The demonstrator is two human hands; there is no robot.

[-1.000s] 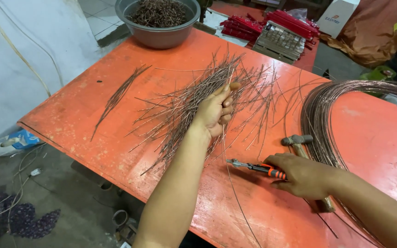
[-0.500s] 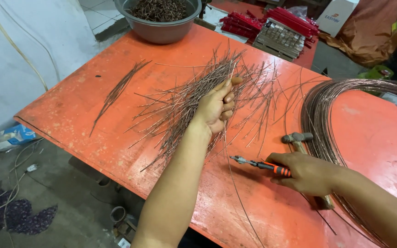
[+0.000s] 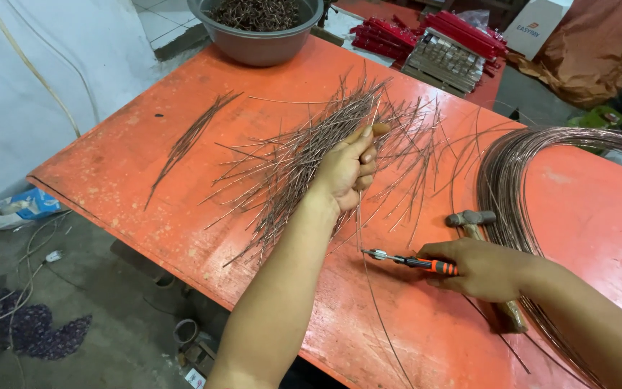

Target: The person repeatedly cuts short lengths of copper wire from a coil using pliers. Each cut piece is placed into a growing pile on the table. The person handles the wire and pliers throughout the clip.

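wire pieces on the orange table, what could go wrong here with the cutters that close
The left hand holds a long wire above the loose pile of cut wire pieces, whose sharp ends could prick the fingers. The right hand brings the cutters right up to that wire, so a cut end might spring away. The hammer lies beside the wire coil and could snag its loops.
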